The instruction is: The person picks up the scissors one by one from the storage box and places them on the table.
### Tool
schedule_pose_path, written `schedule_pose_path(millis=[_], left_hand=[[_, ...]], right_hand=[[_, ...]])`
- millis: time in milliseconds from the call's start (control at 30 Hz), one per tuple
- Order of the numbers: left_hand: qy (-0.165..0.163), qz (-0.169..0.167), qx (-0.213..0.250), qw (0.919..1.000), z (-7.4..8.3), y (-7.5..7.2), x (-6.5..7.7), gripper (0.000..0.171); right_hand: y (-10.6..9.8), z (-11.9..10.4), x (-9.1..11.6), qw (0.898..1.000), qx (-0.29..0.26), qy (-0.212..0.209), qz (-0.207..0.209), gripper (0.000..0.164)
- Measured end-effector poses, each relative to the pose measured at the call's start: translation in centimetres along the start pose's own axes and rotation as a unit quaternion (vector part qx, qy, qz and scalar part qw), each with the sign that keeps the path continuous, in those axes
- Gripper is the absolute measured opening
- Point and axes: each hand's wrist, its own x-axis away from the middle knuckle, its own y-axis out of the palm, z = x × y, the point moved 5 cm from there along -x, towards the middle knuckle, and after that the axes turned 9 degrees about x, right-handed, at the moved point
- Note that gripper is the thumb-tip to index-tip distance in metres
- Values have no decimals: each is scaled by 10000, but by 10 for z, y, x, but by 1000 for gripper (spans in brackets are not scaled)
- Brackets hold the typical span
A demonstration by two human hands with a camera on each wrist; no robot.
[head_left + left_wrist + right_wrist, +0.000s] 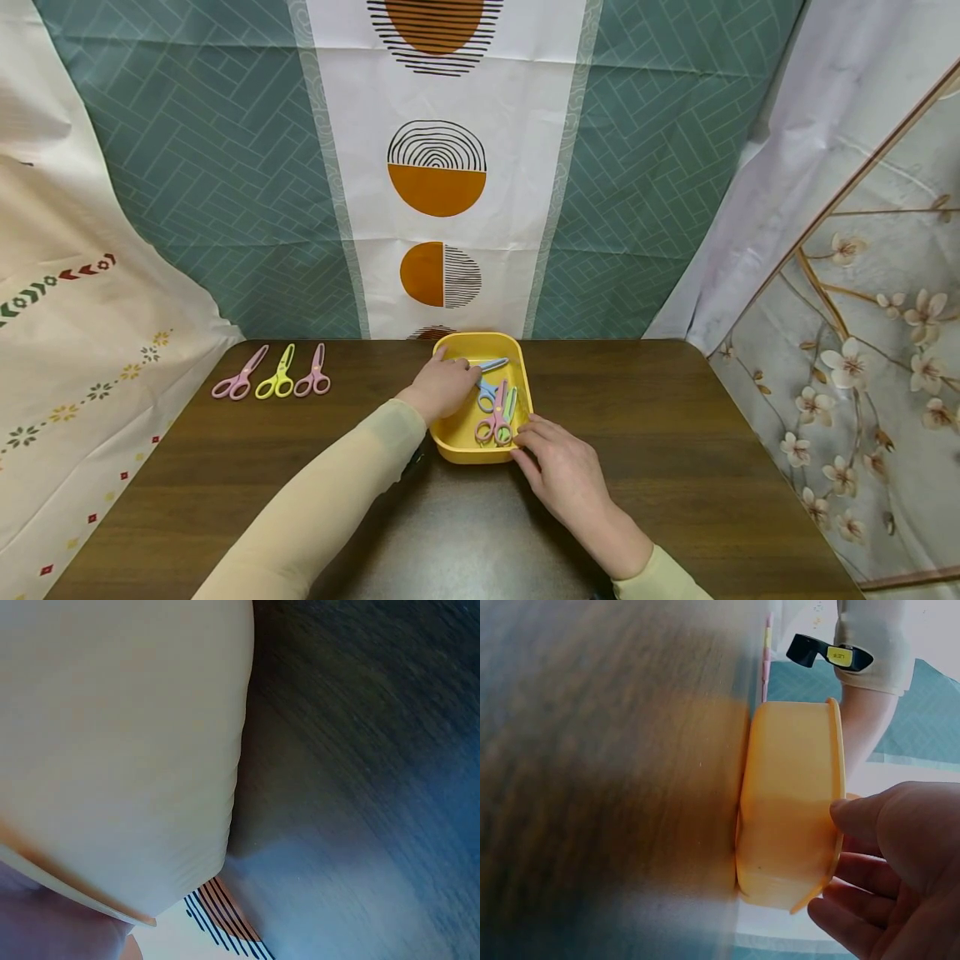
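Note:
My left hand (444,388) reaches over the left side of a yellow plastic tray (468,456). Its fingers are bent at a pair of blue scissors (493,364) whose blade points right; the handle end is hidden under the hand. Below lie light blue scissors (487,398), pink scissors (498,411) and green scissors (510,407), overlapping in the tray. At the near right corner, my right hand (562,467) holds the tray, thumb on the front rim and fingers along the right side. The left wrist view shows mostly the sleeve (120,750).
At the table's back left, pink scissors (240,372), yellow-green scissors (280,372) and another pink pair (314,372) lie in a row. The brown wooden table (645,417) meets a patterned curtain (637,208) at the back. A black wristband (829,652) is on the left sleeve.

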Motion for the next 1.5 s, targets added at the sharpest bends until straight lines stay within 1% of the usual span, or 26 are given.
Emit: schedule_pose_path(millis=[300, 533, 667, 967, 1333, 1500], left_hand=[[43, 94, -32, 9999, 1, -2, -1, 36], [73, 242, -256, 9994, 3, 0, -2, 33], [71, 274, -217, 9994, 2, 1, -2, 33], [91, 273, -177, 9994, 4, -1, -1, 33], [120, 277, -198, 9993, 9, 1, -2, 35], [113, 230, -179, 9995, 12, 1, -4, 36]], right_hand=[[1, 1, 0, 10000, 22, 4, -24, 15], [1, 2, 1, 10000, 31, 44, -62, 15], [1, 2, 0, 9999, 81, 12, -65, 15], [-1, 1, -1, 9999, 84, -70, -12, 14], [-3, 6, 2, 9998, 162, 50, -132, 15], [-5, 9, 4, 9999, 146, 18, -86, 15]])
